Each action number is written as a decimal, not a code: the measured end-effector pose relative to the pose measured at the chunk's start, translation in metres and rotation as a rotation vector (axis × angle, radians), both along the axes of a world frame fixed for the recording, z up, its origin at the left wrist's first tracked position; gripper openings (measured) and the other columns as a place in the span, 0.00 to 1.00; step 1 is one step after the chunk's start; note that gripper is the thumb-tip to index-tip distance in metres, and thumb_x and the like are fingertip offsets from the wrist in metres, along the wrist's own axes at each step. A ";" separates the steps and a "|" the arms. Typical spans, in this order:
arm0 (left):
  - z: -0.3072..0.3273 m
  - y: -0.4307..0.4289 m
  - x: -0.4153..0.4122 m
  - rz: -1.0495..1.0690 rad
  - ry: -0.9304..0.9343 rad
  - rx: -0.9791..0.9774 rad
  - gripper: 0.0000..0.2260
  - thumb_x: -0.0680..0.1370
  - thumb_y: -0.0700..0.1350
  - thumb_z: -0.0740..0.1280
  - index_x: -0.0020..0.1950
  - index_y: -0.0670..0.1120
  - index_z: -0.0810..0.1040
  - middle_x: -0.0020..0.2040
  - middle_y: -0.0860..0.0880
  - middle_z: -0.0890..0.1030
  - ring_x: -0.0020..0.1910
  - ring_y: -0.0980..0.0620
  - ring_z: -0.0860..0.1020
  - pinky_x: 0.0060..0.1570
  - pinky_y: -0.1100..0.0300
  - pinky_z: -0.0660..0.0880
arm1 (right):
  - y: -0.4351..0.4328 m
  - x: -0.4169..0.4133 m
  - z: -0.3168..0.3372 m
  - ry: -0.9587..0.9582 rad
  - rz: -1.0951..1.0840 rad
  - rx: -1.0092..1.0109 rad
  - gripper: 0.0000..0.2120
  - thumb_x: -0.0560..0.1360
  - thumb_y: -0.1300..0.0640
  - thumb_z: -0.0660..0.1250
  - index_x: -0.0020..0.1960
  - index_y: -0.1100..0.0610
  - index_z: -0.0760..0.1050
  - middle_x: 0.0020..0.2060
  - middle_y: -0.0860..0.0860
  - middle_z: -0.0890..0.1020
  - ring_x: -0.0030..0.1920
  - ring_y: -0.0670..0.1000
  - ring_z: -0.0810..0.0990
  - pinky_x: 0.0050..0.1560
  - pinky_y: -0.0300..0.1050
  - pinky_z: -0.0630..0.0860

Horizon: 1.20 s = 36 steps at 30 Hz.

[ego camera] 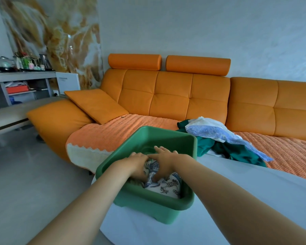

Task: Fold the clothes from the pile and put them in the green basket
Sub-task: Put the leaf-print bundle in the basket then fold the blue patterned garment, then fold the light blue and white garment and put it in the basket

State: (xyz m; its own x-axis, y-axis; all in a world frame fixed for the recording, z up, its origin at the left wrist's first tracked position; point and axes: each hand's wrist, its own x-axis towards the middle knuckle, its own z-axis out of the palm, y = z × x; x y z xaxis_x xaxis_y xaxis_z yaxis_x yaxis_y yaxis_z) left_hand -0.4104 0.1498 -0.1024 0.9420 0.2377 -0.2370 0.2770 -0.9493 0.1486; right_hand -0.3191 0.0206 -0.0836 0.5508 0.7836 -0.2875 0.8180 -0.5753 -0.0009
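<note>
The green basket stands on a white table, near its left edge. Inside lies a folded white garment with a dark blue floral print. Both my hands reach down into the basket. My left hand grips the garment's left side with curled fingers. My right hand holds the top of the garment, thumb on the near side and fingers over the far side. The pile of clothes lies on the sofa seat behind the basket to the right: a dark green garment under a light blue and white one.
The white table fills the lower right. An orange sofa with a ribbed cover and loose cushions runs behind it. A grey shelf with bottles and a kettle stands at the far left, with grey floor below.
</note>
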 end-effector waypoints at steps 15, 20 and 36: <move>-0.010 0.003 0.006 0.111 0.096 -0.080 0.31 0.80 0.45 0.57 0.82 0.56 0.51 0.82 0.54 0.41 0.80 0.47 0.40 0.77 0.44 0.53 | -0.008 -0.006 -0.013 0.201 -0.142 -0.171 0.49 0.67 0.28 0.70 0.80 0.44 0.55 0.77 0.53 0.65 0.72 0.59 0.70 0.67 0.54 0.70; -0.010 0.005 0.001 0.145 0.072 -0.091 0.34 0.79 0.44 0.58 0.82 0.58 0.48 0.82 0.54 0.40 0.80 0.46 0.41 0.76 0.43 0.56 | -0.014 -0.016 -0.011 0.118 -0.216 -0.131 0.52 0.68 0.24 0.64 0.82 0.49 0.49 0.79 0.56 0.60 0.76 0.60 0.63 0.71 0.56 0.65; 0.020 -0.020 0.014 0.078 -0.314 -0.002 0.21 0.82 0.50 0.61 0.76 0.53 0.68 0.74 0.49 0.67 0.72 0.47 0.67 0.67 0.47 0.69 | -0.043 0.005 0.034 -0.147 -0.110 0.288 0.25 0.80 0.35 0.55 0.70 0.47 0.73 0.64 0.53 0.78 0.64 0.57 0.76 0.64 0.54 0.71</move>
State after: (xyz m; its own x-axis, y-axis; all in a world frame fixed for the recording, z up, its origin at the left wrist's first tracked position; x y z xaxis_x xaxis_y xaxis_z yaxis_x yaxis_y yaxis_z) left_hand -0.3962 0.1293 -0.0821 0.9482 0.3115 0.0620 0.2887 -0.9267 0.2405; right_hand -0.3140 -0.0224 -0.0494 0.6560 0.7543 0.0263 0.7542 -0.6537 -0.0627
